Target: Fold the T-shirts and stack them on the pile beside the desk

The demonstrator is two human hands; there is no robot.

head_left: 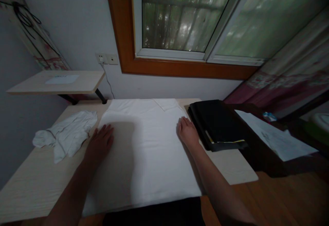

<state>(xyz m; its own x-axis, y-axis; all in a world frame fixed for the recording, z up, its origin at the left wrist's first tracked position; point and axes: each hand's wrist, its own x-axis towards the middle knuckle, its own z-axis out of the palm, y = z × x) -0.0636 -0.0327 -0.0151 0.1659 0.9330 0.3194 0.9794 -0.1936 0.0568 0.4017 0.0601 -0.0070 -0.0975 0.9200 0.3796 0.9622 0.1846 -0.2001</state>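
Observation:
A white garment (159,150), which looks like a shirt, is spread flat across the table. A fold or flap with a pointed corner shows near its far edge. My left hand (100,142) lies flat on its left side, fingers stretched out. On the opposite edge rests my right hand (188,131), palm down with the fingers extended and close together. Neither hand grips anything. A crumpled white cloth (70,131) lies just left of my left hand. To the right of my right hand is a stack of folded black clothing (216,121).
The wooden table (28,181) stands against the wall below a window (185,16). A raised shelf (84,85) with a paper label (62,79) is at the back left. Right of the table, a sheet of paper (275,133) lies on a dark surface. Curtains (290,61) hang beside the window.

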